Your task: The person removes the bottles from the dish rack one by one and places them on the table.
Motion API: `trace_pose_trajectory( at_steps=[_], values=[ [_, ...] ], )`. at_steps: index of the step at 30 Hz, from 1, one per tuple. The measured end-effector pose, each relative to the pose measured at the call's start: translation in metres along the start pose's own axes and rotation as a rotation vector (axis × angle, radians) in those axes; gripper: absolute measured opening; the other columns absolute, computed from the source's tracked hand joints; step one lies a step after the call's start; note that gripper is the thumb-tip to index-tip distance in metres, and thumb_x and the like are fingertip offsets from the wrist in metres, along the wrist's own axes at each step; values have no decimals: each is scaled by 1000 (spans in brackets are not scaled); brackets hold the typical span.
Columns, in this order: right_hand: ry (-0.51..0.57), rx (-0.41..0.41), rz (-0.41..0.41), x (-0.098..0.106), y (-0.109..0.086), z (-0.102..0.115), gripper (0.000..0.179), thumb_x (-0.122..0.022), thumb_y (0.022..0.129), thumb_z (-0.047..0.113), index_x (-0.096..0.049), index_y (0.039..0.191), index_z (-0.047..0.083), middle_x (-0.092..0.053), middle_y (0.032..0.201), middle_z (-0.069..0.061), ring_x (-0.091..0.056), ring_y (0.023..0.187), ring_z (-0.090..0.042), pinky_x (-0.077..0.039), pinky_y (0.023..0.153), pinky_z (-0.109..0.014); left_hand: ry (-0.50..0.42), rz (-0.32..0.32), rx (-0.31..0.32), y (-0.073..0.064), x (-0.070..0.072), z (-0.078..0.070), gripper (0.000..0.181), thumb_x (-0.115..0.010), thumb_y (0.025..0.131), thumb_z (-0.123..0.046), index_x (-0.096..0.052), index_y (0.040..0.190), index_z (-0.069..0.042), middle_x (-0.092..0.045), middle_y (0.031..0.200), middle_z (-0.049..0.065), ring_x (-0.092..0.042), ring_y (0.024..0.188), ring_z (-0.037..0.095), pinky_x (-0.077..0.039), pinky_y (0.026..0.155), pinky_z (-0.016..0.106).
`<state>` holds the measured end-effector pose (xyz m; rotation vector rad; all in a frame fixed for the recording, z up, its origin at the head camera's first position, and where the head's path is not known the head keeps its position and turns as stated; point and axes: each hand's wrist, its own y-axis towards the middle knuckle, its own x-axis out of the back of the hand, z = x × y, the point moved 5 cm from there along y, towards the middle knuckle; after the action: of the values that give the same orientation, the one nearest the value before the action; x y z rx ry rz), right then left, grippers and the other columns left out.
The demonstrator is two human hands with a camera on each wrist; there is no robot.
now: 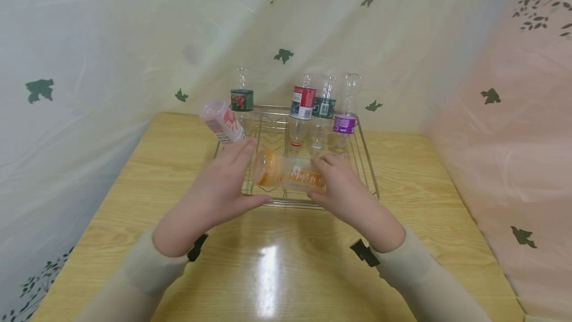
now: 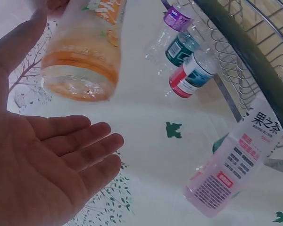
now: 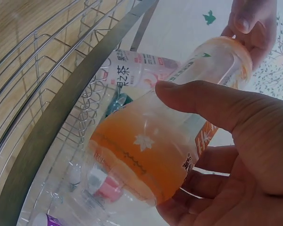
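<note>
My right hand grips a clear plastic bottle with an orange label, fingers and thumb around its neck-side half. The bottle lies sideways over the front of a wire rack, its round base toward my left hand. That left hand is held out with straight fingers, thumb apart, and in the left wrist view the palm faces the bottle's base without gripping it. Beyond the left fingertips a pink-labelled bottle leans left in the rack. The right wrist view shows the thumb across the bottle.
Toward the back of the rack, several bottles stand upside down: a green-labelled one at left, then red-labelled, dark green and purple ones at right. A wooden table supports the rack. Patterned cloth hangs behind.
</note>
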<state>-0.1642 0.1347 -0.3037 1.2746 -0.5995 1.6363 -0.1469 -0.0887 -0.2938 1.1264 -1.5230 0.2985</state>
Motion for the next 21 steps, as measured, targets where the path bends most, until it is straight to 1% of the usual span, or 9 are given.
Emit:
trace_pose_trajectory(
  at_steps=[4, 7, 10, 14, 17, 19, 21],
  values=[
    [-13, -6, -2, -1, 0, 1, 61, -90, 78, 15, -62, 130, 0, -60, 124, -13, -50, 114, -32, -48, 97, -49, 6, 66, 3, 6, -4, -6, 107, -88, 77, -49, -37, 151, 8, -42, 153, 23, -39, 141, 37, -33, 115, 50],
    [-29, 1, -9, -1, -1, 2, 61, -90, 77, 16, -62, 130, 1, -60, 124, -13, -50, 115, -33, -47, 98, -50, 2, 93, 4, 10, -7, -9, 107, -89, 77, -48, -36, 152, 7, -42, 153, 23, -40, 140, 36, -35, 115, 49],
    [-52, 21, -15, -2, -2, 4, 62, -90, 77, 18, -63, 130, 2, -61, 122, -12, -50, 114, -33, -45, 99, -51, 17, 103, -5, 13, -10, -11, 106, -90, 76, -47, -38, 150, 8, -43, 152, 24, -42, 139, 37, -35, 114, 49],
    [-75, 57, -28, -4, -4, 7, 60, -90, 76, 17, -65, 128, 2, -62, 116, -11, -50, 109, -31, -44, 95, -48, 52, 149, 5, 15, -16, -12, 107, -89, 75, -49, -39, 150, 8, -45, 150, 24, -43, 137, 39, -34, 115, 49],
    [-82, 80, -39, -6, -4, 10, 59, -90, 74, 14, -66, 126, 2, -63, 113, -10, -50, 105, -29, -45, 92, -46, 92, 177, 7, 16, -20, -13, 106, -89, 75, -50, -41, 148, 8, -49, 146, 24, -47, 133, 39, -37, 113, 49],
    [-88, 89, -36, -8, -4, 12, 60, -91, 72, 13, -66, 126, 2, -63, 112, -9, -50, 103, -28, -45, 91, -45, 123, 178, -4, 18, -23, -15, 103, -90, 74, -49, -44, 146, 9, -54, 140, 22, -51, 128, 37, -41, 111, 48],
    [-99, 92, -35, -10, -3, 14, 61, -91, 71, 12, -66, 126, 2, -63, 112, -9, -50, 103, -28, -45, 91, -45, 153, 173, -16, 19, -24, -17, 97, -92, 73, -47, -50, 140, 8, -58, 133, 20, -54, 123, 35, -44, 108, 47]
  ],
)
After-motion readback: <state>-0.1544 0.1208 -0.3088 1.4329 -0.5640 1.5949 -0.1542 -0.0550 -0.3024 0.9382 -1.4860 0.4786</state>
